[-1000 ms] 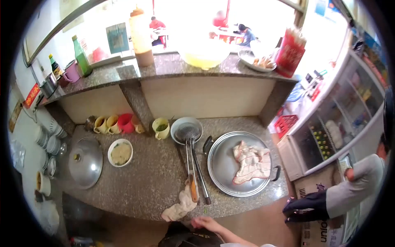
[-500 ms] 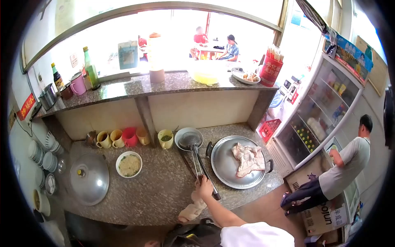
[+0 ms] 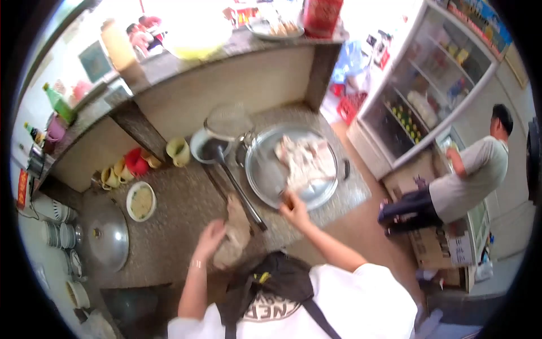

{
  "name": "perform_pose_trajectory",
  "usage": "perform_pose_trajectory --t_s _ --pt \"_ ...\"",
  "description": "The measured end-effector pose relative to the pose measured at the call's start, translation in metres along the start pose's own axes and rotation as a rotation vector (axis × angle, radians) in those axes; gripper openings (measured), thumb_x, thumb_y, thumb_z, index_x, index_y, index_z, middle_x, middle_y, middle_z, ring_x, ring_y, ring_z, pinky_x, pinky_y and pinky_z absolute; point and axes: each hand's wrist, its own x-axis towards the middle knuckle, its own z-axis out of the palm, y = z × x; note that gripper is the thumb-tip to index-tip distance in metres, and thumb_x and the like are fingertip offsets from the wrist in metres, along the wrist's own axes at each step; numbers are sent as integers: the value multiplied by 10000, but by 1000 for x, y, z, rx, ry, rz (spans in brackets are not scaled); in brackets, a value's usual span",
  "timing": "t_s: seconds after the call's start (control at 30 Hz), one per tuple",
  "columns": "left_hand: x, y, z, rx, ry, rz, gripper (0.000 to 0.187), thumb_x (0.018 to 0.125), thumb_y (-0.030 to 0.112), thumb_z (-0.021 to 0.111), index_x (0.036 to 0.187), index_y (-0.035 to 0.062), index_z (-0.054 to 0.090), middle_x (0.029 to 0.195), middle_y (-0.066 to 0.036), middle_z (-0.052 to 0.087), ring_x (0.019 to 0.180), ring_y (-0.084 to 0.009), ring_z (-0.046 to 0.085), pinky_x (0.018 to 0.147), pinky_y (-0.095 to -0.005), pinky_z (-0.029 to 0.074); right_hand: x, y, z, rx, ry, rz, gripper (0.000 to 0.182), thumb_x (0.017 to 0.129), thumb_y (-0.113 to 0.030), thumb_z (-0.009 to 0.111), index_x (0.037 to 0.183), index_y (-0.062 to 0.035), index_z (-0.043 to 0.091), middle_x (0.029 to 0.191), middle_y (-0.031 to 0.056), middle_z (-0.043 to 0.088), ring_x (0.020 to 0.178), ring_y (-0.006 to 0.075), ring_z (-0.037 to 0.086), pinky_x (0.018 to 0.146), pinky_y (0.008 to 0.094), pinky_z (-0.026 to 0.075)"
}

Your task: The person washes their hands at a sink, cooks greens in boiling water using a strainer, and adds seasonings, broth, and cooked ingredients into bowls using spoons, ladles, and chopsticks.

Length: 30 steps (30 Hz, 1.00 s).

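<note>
A crumpled pale cloth (image 3: 307, 161) lies over the wide round metal pan (image 3: 262, 183), which has a handle at each side. My right hand (image 3: 296, 212) is at the pan's near rim, its fingers pinched at the cloth's lower corner. On the counter to the left lies a second, beige cloth (image 3: 236, 234). My left hand (image 3: 210, 237) is beside that cloth's left edge, its fingers smeared by motion. A long dark-handled ladle (image 3: 241, 192) rests with its head in a white bowl (image 3: 201, 144). Beyond the bowl is a wire mesh strainer (image 3: 228, 121).
A bowl of noodles (image 3: 141, 201) and a domed metal lid (image 3: 104, 243) sit on the left of the counter. Several mugs (image 3: 136, 162) line the wall. A raised ledge (image 3: 169, 65) runs behind. At right, a person (image 3: 471, 175) stands by a glass-door fridge (image 3: 426, 96).
My right hand has left the strainer's handle and moved right to the pan's rim. The strainer has shifted off the bowl, away from me. My left hand has come up beside the beige cloth.
</note>
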Motion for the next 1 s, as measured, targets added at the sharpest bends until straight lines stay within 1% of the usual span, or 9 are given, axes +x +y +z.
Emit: perform_pose_trajectory --t_s 0.13,0.2,0.27,0.4,0.47,0.6,0.73,0.83,1.0 --pt "96 85 89 102 -175 284 384 803 193 605 1133 32 490 1085 -90 535 1026 -191 508 874 -306 405 -24 15 -112 -11 188 -42 318 720 -95 634 1001 11 532 774 94 588 650 125 520 596 263 440" --pt "131 118 134 459 -67 602 451 748 245 625 1126 36 495 1156 -175 471 1079 -321 452 918 -349 372 -45 38 -153 -86 291 -30 339 727 -77 624 1031 30 521 786 80 577 683 101 517 628 238 438" --pt "187 114 181 585 -32 795 454 744 241 613 1153 87 493 1227 -157 423 1131 -330 401 966 -394 325 -69 50 -192 -94 265 153 352 737 -61 613 1061 34 513 790 52 568 710 91 521 662 226 437" --pt "235 126 228 1011 -70 544 490 708 249 616 1158 108 483 1177 -252 408 1105 -350 427 977 -398 308 -103 50 -219 55 496 147 283 744 -34 580 1013 31 519 725 -20 488 621 49 430 551 192 370" --pt "267 105 240 891 -26 517 494 680 287 629 1116 91 503 1119 -273 441 1078 -351 451 969 -400 315 -115 48 -225 12 553 185 246 737 -30 574 969 33 524 701 -24 477 612 41 410 532 188 349" --pt "264 126 235 970 16 533 495 661 335 641 1059 62 529 1077 -237 490 1051 -335 474 974 -400 308 -120 76 -226 165 548 226 190 786 -51 540 969 -7 517 629 -30 448 443 30 398 348 185 317" --pt "263 133 236 882 26 552 460 665 360 632 983 33 575 1056 -206 516 994 -310 514 988 -390 288 -95 40 -222 320 546 387 138 840 -88 484 960 -26 512 565 -43 387 413 39 364 342 188 310" --pt "223 164 211 802 3 667 460 657 366 629 954 16 582 1071 -211 504 995 -317 511 937 -389 358 -84 68 -233 417 505 270 152 863 -143 464 980 -50 493 557 -35 364 397 53 337 340 188 273" --pt "168 169 119 736 155 813 550 627 364 664 1053 32 557 1065 -197 493 994 -340 497 884 -401 402 -63 30 -216 574 446 390 175 855 -148 476 997 -46 474 565 -37 342 409 51 301 350 196 237"
